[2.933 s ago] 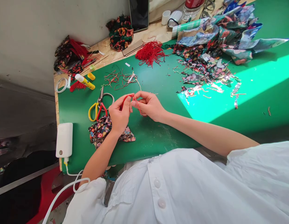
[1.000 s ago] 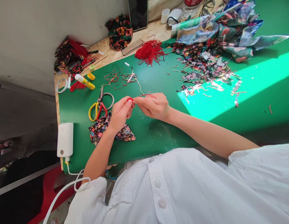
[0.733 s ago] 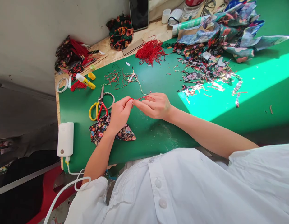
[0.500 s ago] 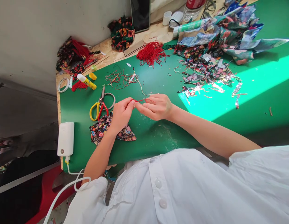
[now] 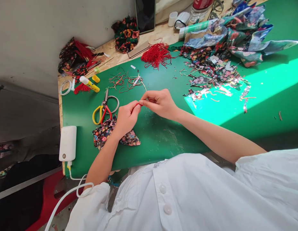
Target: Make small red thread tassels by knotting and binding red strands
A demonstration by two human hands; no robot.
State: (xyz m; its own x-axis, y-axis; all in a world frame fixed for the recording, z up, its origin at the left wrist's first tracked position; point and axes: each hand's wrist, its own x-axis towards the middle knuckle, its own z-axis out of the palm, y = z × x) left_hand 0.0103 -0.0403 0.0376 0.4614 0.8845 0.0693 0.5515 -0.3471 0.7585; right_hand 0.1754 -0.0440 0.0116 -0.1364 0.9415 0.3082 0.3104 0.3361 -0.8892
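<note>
My left hand is closed, thumb pressed on a red cord at its fingertips. My right hand meets it there, thumb and forefinger pinching the same cord. Little of the cord shows between the fingers. Below my left wrist lies a piece of dark floral cloth, partly hidden by the forearm. Scissors with one yellow and one red handle lie left of my left hand, overlapping a grey ring. Beyond my hands are tangled brown threads and a pale string.
Farther back are a heap of red cords and, to the right, a pile of floral scraps. A glue stick and its yellow cap lie at left. A white power bank with a cable sits at the left table edge.
My right hand has turned and moved its fingertips up against my left fingertips. The length of red cord that stretched between the hands is now mostly hidden.
</note>
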